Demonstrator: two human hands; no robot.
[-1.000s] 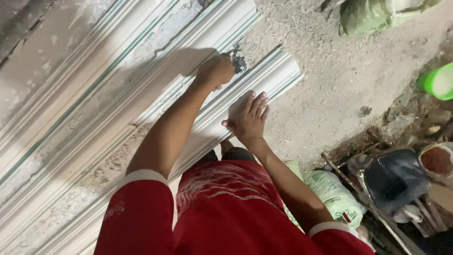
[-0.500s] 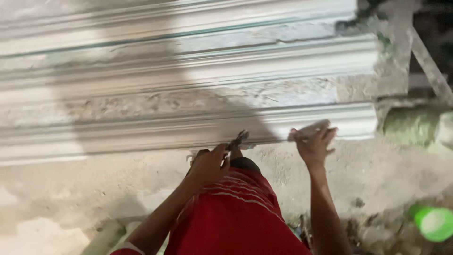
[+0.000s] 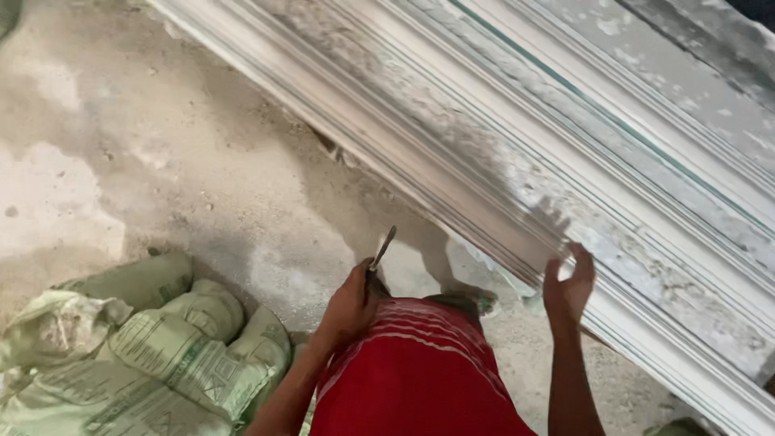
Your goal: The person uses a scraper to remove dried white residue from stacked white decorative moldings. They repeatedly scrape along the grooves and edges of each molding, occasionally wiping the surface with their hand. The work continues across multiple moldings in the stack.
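Observation:
Long white plaster mouldings (image 3: 500, 137) lie side by side on the concrete floor, running diagonally from top left to bottom right. My left hand (image 3: 349, 307) is shut on a thin metal blade tool (image 3: 383, 247) that points up, held above the floor and short of the nearest moulding. My right hand (image 3: 570, 282) is held up with fingers apart at the near edge of the closest moulding, holding nothing; I cannot tell if it touches. My red garment with white stripes (image 3: 420, 371) fills the bottom centre.
Pale green filled sacks (image 3: 153, 347) are piled at the bottom left. Dusty concrete floor (image 3: 161, 161) spreads across the left half. A foot in a sandal (image 3: 478, 300) rests next to the moulding's near edge.
The view has swung, so the mouldings now run diagonally. My left hand with the tool has come off the moulding and sits lower. My right hand has lifted from the moulding's edge.

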